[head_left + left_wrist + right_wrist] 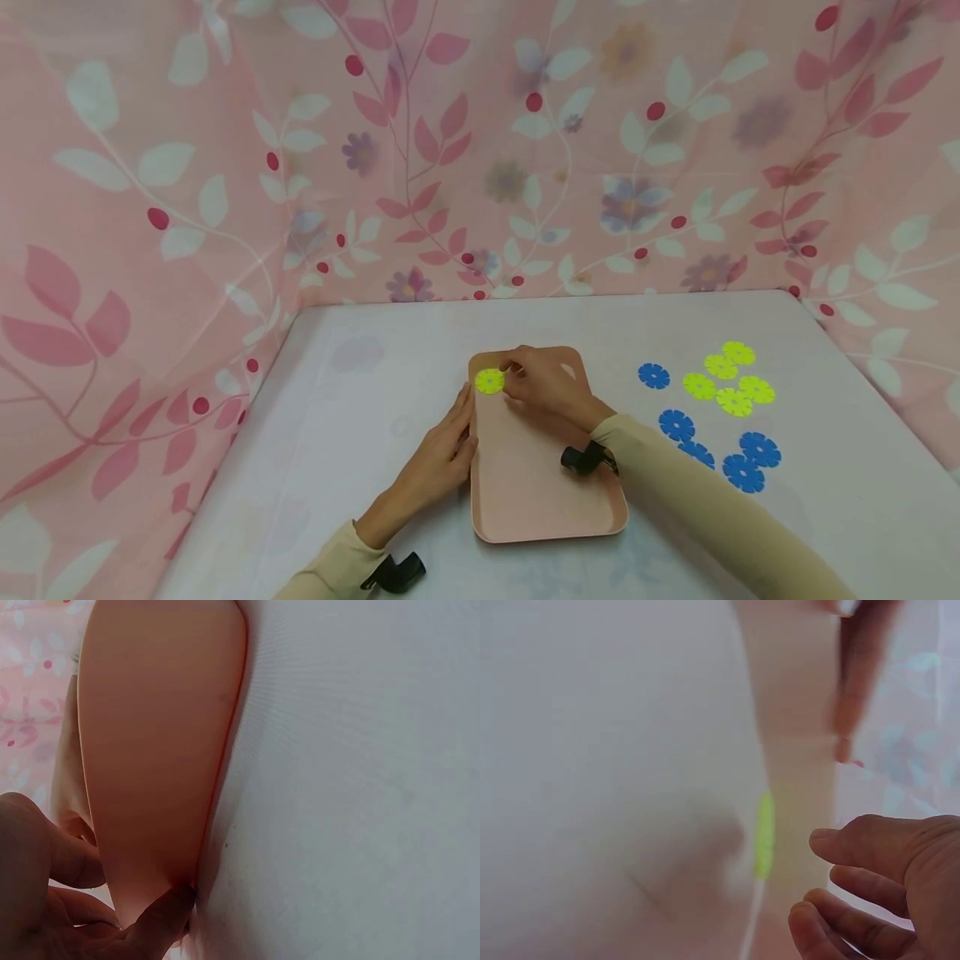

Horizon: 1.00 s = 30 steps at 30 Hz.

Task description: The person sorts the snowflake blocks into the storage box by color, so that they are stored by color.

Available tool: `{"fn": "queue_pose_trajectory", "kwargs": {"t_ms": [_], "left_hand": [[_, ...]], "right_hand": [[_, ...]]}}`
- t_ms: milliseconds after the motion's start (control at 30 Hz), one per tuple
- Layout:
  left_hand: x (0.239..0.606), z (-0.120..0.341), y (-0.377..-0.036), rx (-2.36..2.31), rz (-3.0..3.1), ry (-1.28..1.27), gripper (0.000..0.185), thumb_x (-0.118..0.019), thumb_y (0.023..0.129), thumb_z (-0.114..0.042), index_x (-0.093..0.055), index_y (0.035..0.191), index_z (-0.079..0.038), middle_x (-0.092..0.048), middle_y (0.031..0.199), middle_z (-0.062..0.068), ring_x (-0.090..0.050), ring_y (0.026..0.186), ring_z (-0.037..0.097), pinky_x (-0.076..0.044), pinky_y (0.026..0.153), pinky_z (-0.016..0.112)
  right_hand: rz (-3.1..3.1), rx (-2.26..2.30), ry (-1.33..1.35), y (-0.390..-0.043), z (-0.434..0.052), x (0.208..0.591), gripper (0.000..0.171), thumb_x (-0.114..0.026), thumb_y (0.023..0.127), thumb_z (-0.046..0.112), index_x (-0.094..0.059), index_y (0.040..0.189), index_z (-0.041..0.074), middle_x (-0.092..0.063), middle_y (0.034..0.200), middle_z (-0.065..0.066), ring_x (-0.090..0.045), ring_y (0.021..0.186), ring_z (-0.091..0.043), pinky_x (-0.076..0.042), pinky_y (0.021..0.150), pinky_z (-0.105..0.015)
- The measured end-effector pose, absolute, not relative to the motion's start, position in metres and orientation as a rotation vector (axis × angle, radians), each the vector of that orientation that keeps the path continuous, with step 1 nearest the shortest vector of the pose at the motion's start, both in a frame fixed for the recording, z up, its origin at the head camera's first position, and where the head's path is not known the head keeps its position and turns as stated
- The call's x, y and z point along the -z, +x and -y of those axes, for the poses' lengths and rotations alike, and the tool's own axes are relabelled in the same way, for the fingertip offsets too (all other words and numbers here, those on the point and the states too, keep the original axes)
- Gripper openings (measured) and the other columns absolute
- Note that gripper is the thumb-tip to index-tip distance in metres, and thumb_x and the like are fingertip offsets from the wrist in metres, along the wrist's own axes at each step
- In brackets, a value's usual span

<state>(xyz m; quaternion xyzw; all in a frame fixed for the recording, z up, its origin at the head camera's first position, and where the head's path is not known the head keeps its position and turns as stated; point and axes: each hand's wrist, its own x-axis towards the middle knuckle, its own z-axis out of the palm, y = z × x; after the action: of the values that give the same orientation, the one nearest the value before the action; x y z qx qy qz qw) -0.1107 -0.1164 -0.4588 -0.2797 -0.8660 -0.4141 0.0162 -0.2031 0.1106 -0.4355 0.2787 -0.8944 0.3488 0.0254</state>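
A yellow-green notched plastic disc [490, 382] lies in the far left corner of a pink rectangular tray [540, 492]. My right hand [538, 382] hovers over the tray's far end, just right of that disc. In the right wrist view its thumb and fingers [855, 844] are apart, with nothing between them, and the yellow-green disc [764, 836] is off to their left. My left hand [438, 458] rests along the tray's left side with its fingers extended. In the left wrist view fingertips [172, 904] touch the outer wall of the tray [161, 750].
Right of the tray, several yellow-green discs [733, 402] lie loosely grouped on the white tabletop [360, 375]. Several blue discs [677, 425] lie nearer, one partly behind the right sleeve [690, 475]. A pink floral curtain [480, 167] surrounds the table's back and sides.
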Motion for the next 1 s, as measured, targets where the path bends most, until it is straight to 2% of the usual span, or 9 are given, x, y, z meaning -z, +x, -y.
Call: {"fn": "queue_pose_trajectory", "kwargs": {"t_ms": [167, 300, 467, 800, 1000], "left_hand": [[0.459, 0.117, -0.109, 1.284, 2.683, -0.878, 0.066, -0.054, 0.102, 0.004, -0.02, 0.159, 0.011, -0.016, 0.168, 0.024, -0.02, 0.154, 0.032, -0.028, 0.118, 0.05], [0.459, 0.117, -0.11, 1.278, 2.675, -0.881, 0.067, -0.055, 0.102, 0.003, -0.021, 0.159, 0.011, -0.017, 0.168, 0.025, -0.021, 0.153, 0.032, -0.028, 0.118, 0.05], [0.459, 0.116, -0.11, 1.274, 2.676, -0.869, 0.065, -0.055, 0.102, 0.003, -0.022, 0.158, 0.012, -0.017, 0.168, 0.025, -0.02, 0.153, 0.031, -0.028, 0.118, 0.05], [0.459, 0.118, -0.11, 1.287, 2.706, -0.856, 0.065, -0.054, 0.103, 0.003, -0.021, 0.158, 0.012, -0.015, 0.168, 0.023, -0.017, 0.154, 0.03, -0.025, 0.119, 0.048], [0.458, 0.116, -0.11, 1.299, 2.71, -0.859, 0.065, -0.053, 0.104, 0.001, -0.02, 0.158, 0.012, -0.014, 0.169, 0.023, -0.017, 0.154, 0.029, -0.024, 0.12, 0.049]], "right_hand": [[2.774, -1.017, 0.774, -0.199, -0.123, 0.42, 0.022, -0.074, 0.092, 0.01, -0.074, 0.113, 0.004, -0.073, 0.109, -0.01, -0.071, 0.098, -0.028, -0.058, 0.085, -0.043], [2.732, -1.154, 0.81, -0.197, -0.135, 0.408, 0.025, -0.076, 0.09, 0.003, -0.07, 0.114, -0.002, -0.07, 0.113, -0.018, -0.069, 0.101, -0.036, -0.057, 0.09, -0.049], [2.724, -1.165, 0.795, -0.195, -0.15, 0.399, 0.027, -0.078, 0.09, 0.001, -0.069, 0.116, -0.003, -0.068, 0.116, -0.021, -0.068, 0.104, -0.04, -0.057, 0.092, -0.051], [2.653, -1.1, 0.82, -0.197, -0.197, 0.389, 0.027, -0.078, 0.091, 0.002, -0.07, 0.116, -0.002, -0.069, 0.116, -0.018, -0.068, 0.104, -0.041, -0.056, 0.091, -0.054], [2.682, -1.061, 0.727, -0.197, -0.226, 0.381, 0.029, -0.079, 0.091, 0.002, -0.069, 0.118, -0.001, -0.069, 0.117, -0.019, -0.068, 0.105, -0.04, -0.055, 0.094, -0.053]]}}
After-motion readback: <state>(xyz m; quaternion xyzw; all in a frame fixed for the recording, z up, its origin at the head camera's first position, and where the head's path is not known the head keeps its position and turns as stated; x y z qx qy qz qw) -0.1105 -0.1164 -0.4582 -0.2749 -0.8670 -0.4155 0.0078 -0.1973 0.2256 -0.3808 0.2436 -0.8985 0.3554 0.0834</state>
